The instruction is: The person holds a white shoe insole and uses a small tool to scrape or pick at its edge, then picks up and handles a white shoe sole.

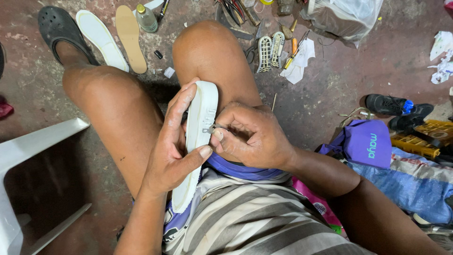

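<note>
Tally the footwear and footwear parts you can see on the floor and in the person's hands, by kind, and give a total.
White shoe sole, held by left hand and right hand: 1
Loose insoles: 2
Black clog, worn: 1
Black shoes: 2
Cut-out sole pieces: 2
Total: 8

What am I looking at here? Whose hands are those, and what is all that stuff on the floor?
This picture comes from a camera worn on a person's head, looking down at their own lap. The person sits with bare knees. Their left hand grips a white shoe sole standing on edge between the legs. Their right hand pinches a small metal tool against the sole's side. On the floor lie two flat insoles, a small bottle, scattered hand tools, a plastic bag, black shoes and a purple bag.
</note>
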